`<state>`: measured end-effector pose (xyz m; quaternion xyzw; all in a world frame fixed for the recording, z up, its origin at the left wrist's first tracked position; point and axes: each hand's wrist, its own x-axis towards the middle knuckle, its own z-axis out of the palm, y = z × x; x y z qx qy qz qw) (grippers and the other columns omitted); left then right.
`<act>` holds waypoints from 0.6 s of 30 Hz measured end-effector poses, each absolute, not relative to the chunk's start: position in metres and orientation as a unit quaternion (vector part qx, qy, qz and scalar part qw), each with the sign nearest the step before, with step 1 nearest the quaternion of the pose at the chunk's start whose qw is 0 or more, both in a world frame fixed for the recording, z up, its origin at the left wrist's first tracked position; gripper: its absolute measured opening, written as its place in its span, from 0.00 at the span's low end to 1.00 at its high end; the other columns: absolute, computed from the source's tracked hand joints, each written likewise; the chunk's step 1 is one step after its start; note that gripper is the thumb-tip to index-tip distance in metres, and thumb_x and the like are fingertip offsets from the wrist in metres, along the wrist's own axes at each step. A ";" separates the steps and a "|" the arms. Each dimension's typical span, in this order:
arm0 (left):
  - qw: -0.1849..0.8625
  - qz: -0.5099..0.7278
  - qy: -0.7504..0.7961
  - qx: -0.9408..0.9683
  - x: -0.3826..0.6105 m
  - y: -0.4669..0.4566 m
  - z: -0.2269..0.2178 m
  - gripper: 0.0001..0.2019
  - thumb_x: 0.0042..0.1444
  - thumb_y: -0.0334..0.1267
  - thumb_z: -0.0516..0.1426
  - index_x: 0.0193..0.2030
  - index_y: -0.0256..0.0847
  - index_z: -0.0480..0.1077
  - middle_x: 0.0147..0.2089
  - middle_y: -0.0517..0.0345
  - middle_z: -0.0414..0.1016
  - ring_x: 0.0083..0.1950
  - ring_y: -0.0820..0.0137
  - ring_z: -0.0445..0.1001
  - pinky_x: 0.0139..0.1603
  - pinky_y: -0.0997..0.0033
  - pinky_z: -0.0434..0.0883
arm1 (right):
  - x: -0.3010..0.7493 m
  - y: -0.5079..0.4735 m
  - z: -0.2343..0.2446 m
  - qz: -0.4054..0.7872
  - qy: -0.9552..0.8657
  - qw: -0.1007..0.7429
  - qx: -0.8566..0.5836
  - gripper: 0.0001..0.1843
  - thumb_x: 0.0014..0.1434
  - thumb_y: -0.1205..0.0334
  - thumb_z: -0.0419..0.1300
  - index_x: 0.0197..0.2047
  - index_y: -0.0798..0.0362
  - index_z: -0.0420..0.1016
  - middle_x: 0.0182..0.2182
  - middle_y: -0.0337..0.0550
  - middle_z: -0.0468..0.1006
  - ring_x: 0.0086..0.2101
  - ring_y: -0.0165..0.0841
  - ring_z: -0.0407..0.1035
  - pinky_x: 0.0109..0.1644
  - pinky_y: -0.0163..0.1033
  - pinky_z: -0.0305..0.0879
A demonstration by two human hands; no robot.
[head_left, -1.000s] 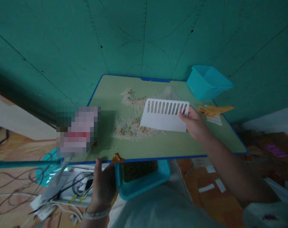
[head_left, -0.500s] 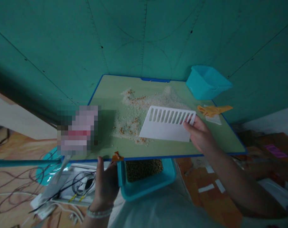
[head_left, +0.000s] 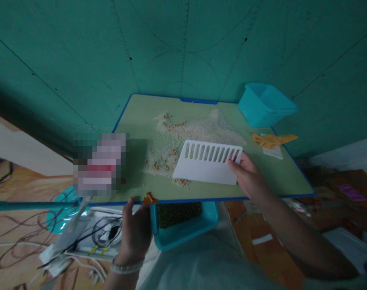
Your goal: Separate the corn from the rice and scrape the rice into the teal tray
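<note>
My right hand [head_left: 248, 173] grips the right end of a white plastic scraper [head_left: 206, 171] with a row of slots along its top, thumb on its face. The scraper's lower edge is at the table, over the right part of spread pale grains [head_left: 154, 151] mixed with yellow-orange kernels [head_left: 155, 165]. More pale grain [head_left: 215, 125] lies heaped behind it. Below the table's front edge, my left hand [head_left: 136, 229] holds the left end of a turquoise tub [head_left: 187, 238], thumb pointing up, other fingers hidden. Dark green beans or pellets [head_left: 179, 213] lie in the tub, partly under the table edge.
The pale green table [head_left: 280, 181] has a blue rim. A turquoise bin [head_left: 258, 110] stands at its back right, near an orange cloth [head_left: 270, 141]. A blurred-out object [head_left: 101, 165] is at the left. Brown scraps [head_left: 149, 198] lie on the front rim. Cables [head_left: 106, 233] lie below left.
My right hand has drawn the scraper slightly left and toward me over the grain. The tub's right end has shifted a little left and up; my left hand has hardly moved.
</note>
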<state>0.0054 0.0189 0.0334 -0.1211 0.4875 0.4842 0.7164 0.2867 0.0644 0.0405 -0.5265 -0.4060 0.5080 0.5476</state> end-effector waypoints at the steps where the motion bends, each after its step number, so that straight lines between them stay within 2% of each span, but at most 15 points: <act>1: 0.718 0.482 0.488 -0.119 0.006 0.019 0.033 0.26 0.64 0.51 0.44 0.46 0.36 0.78 0.33 0.45 0.85 0.45 0.47 0.83 0.52 0.47 0.76 | 0.287 0.063 0.040 0.514 -0.407 0.541 -0.526 0.20 0.52 0.47 0.72 0.43 0.44 0.72 0.33 0.37 0.79 0.36 0.37 0.72 0.45 0.44 0.67; 5: 0.720 0.479 0.488 -0.121 0.006 0.020 0.033 0.24 0.60 0.50 0.48 0.48 0.37 0.77 0.35 0.45 0.86 0.46 0.46 0.83 0.51 0.47 0.76 | 0.285 0.059 0.041 0.522 -0.406 0.535 -0.526 0.20 0.52 0.47 0.71 0.44 0.44 0.71 0.33 0.37 0.79 0.35 0.37 0.73 0.43 0.44 0.68; 8: 0.721 0.476 0.487 -0.130 0.005 0.019 0.032 0.22 0.56 0.51 0.51 0.44 0.38 0.77 0.33 0.45 0.85 0.46 0.45 0.83 0.50 0.47 0.76 | 0.283 0.057 0.042 0.528 -0.404 0.529 -0.528 0.20 0.52 0.46 0.71 0.43 0.44 0.71 0.32 0.37 0.78 0.34 0.37 0.73 0.41 0.43 0.69; 12: 0.751 0.465 0.454 -0.116 -0.001 0.016 0.026 0.18 0.55 0.49 0.52 0.39 0.40 0.77 0.32 0.46 0.85 0.45 0.46 0.83 0.50 0.48 0.77 | 0.281 0.052 0.042 0.539 -0.406 0.511 -0.532 0.19 0.54 0.46 0.70 0.42 0.44 0.70 0.31 0.36 0.77 0.32 0.36 0.72 0.39 0.43 0.68; 18: 0.781 0.463 0.413 -0.077 -0.013 0.012 0.010 0.13 0.48 0.48 0.61 0.31 0.41 0.76 0.32 0.45 0.84 0.45 0.42 0.83 0.49 0.46 0.78 | 0.281 0.048 0.040 0.539 -0.408 0.496 -0.545 0.19 0.54 0.44 0.69 0.42 0.44 0.70 0.33 0.39 0.79 0.34 0.40 0.74 0.43 0.46 0.70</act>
